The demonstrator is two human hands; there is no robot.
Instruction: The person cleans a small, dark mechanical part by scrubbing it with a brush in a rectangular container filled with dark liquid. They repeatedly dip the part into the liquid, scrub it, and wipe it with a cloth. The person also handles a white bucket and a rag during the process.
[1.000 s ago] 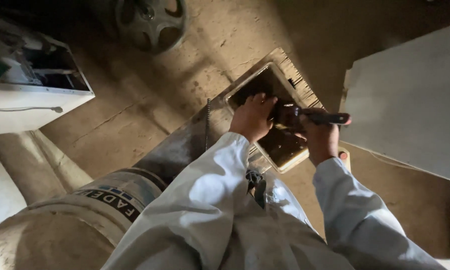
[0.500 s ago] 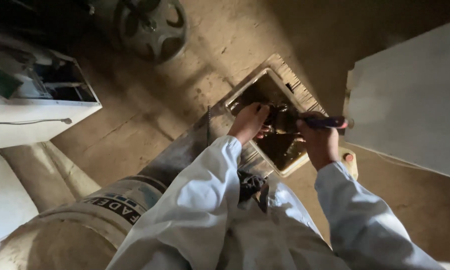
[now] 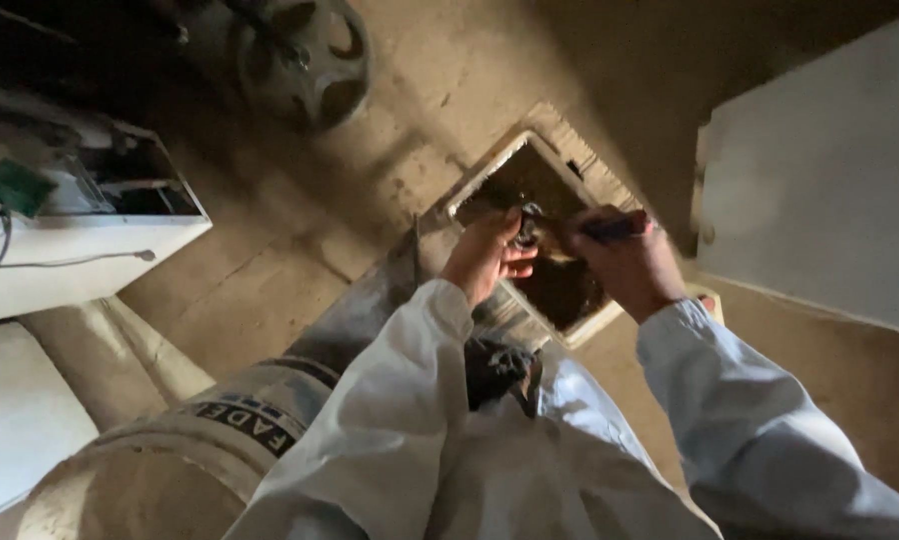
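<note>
I see my left hand (image 3: 488, 258) curled on a small metal part (image 3: 526, 226) over the square floor opening (image 3: 550, 290), while my right hand (image 3: 625, 262) fingers clamp a dark-handled tool (image 3: 610, 228) beside it.

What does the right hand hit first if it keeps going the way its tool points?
The right hand aims its dark-handled tool leftward at the small metal fitting pinched by the left hand, above the square tray. Probably the fitting; depth unclear.

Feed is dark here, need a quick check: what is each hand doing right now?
Left hand: fingers curled on a small metal part over the square floor opening.
Right hand: closed around a dark-handled tool.
</note>
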